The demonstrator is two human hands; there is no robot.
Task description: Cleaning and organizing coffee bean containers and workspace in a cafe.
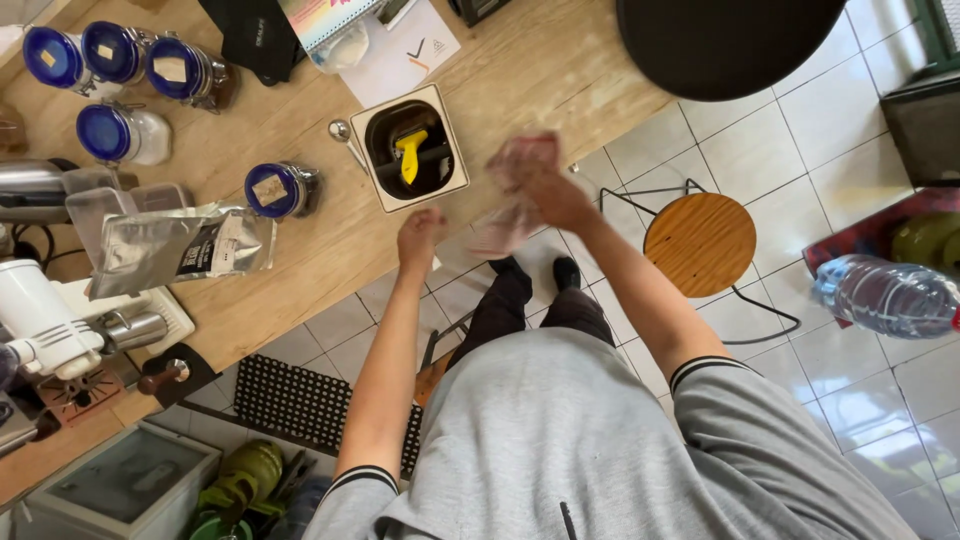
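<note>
I look straight down at my arms over a wooden counter (300, 270) edge. My right hand (545, 190) grips a pinkish cloth (515, 200), blurred by motion, just off the counter's edge. My left hand (420, 235) is closed into a fist at the counter's edge, just below a square white-rimmed knock box (370, 180) with a dark bar and a yellow tool (410, 155) inside. I cannot tell whether the left fist holds anything.
A silver foil bag (180, 245), several blue-lidded jars (110, 55), a spoon (345, 135) and a white grinder (50, 320) stand on the counter. A round wooden stool (700, 245) and a water bottle (885, 295) are over the tiled floor.
</note>
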